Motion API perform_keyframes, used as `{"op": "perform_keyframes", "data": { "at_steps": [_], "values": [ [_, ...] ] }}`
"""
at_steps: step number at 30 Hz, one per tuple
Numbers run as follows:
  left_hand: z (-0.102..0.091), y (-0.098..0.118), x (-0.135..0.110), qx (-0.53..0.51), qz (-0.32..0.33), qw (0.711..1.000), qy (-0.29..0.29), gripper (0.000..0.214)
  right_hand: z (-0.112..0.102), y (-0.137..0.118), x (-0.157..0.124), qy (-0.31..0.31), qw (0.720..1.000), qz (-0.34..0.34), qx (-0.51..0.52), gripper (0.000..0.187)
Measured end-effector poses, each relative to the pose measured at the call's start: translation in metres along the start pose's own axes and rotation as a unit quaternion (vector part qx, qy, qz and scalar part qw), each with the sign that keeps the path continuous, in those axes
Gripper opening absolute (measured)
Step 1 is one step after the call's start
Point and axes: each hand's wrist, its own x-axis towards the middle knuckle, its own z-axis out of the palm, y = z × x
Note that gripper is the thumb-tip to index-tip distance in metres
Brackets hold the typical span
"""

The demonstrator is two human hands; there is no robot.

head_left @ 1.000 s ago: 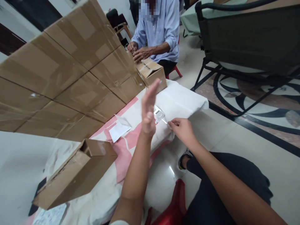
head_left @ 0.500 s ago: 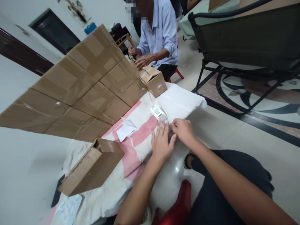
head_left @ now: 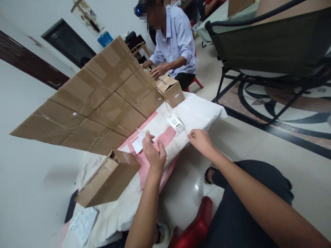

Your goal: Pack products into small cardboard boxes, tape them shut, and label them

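Observation:
My left hand [head_left: 154, 154] rests on the pink and white cloth [head_left: 201, 110] that covers the low table. Its curled fingers pinch the near edge of a small white paper slip [head_left: 137, 144]. My right hand [head_left: 200, 140] is closed in a pinch at the cloth's front edge. It seems to hold the corner of a clear plastic bag with a small white device [head_left: 176, 124] inside, which lies just left of the fingers. About a hand's width separates my two hands.
A wall of taped cardboard sheets [head_left: 98, 100] leans along the table's left. A long open cardboard box [head_left: 108, 181] lies near me, beside a printed sheet [head_left: 82, 224]. A person in a light blue shirt [head_left: 176, 41] handles another box [head_left: 171, 90]. A folding chair [head_left: 271, 44] stands right, a red stool [head_left: 196, 227] below.
My left hand came down from a raised, flat pose onto the cloth beside my right hand, then slid left to the white paper slip. My right hand stayed pinched at the cloth's edge.

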Motion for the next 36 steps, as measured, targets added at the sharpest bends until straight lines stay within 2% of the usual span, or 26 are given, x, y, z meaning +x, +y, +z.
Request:
{"op": "perform_keyframes", "data": {
  "at_steps": [3, 7, 10, 13, 16, 18, 22, 25, 27, 30, 32, 34, 36],
  "values": [
    [0.02, -0.009, -0.005, -0.033, 0.072, 0.994, -0.076, 0.073, 0.001, -0.002, -0.002, -0.001, 1.0, -0.005, 0.002, 0.021],
    [0.051, -0.009, -0.009, -0.012, 0.071, 0.982, -0.172, 0.07, 0.002, -0.001, -0.004, 0.003, 1.0, -0.009, 0.008, 0.022],
    [0.054, 0.003, -0.003, 0.005, 0.067, 0.966, -0.251, 0.062, 0.004, 0.0, -0.002, 0.008, 1.0, -0.008, 0.02, 0.021],
    [0.044, 0.018, 0.009, 0.013, 0.07, 0.949, -0.306, 0.054, 0.007, 0.001, -0.002, 0.014, 0.999, -0.007, 0.042, 0.019],
    [0.032, 0.029, 0.024, 0.015, 0.039, 0.951, -0.307, 0.054, 0.01, 0.001, -0.002, 0.022, 0.996, -0.011, 0.083, 0.018],
    [0.026, 0.032, 0.03, -0.004, -0.005, 0.953, -0.303, 0.054, 0.012, 0.001, -0.001, 0.024, 0.992, -0.019, 0.126, 0.016],
    [0.018, 0.029, 0.027, -0.07, -0.105, 0.945, -0.302, 0.05, 0.014, 0.002, 0.001, 0.007, 0.968, -0.049, 0.247, 0.016],
    [0.007, 0.023, 0.016, -0.136, -0.18, 0.923, -0.312, 0.039, 0.017, -0.001, 0.002, -0.015, 0.936, -0.067, 0.344, 0.017],
    [-0.003, 0.021, 0.008, -0.199, -0.225, 0.896, -0.326, 0.033, 0.019, -0.007, -0.001, -0.032, 0.914, -0.078, 0.397, 0.018],
    [-0.021, 0.02, -0.001, -0.295, -0.277, 0.848, -0.341, 0.038, 0.024, -0.025, -0.009, -0.064, 0.882, -0.107, 0.453, 0.022],
    [-0.034, 0.016, -0.006, -0.346, -0.309, 0.823, -0.327, 0.048, 0.031, -0.045, -0.016, -0.093, 0.862, -0.136, 0.479, 0.025],
    [-0.048, 0.008, -0.01, -0.38, -0.341, 0.812, -0.283, 0.054, 0.04, -0.072, -0.02, -0.122, 0.844, -0.169, 0.494, 0.026],
    [-0.066, -0.003, -0.013, -0.394, -0.369, 0.815, -0.21, 0.053, 0.052, -0.101, -0.023, -0.146, 0.828, -0.201, 0.502, 0.026]
  ]
}}
